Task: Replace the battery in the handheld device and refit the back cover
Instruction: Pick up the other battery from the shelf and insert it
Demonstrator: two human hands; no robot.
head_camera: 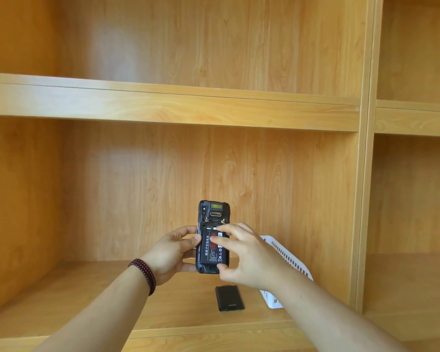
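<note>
Handheld device (213, 217): rigid, light; left hand (168, 252) grasps its edges. Battery (212, 250): right hand (241, 255) pinches its ends. Back cover (229, 298): shelf (87, 301) front.

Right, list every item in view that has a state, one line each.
handheld device: held upright in the air, back facing the camera, cover off.
battery: lying in the open compartment, label outward.
back cover: off, lying flat on the shelf.
white basket: resting on the shelf, contents hidden.
left hand: gripping the device's side.
right hand: fingers on the battery.
</note>
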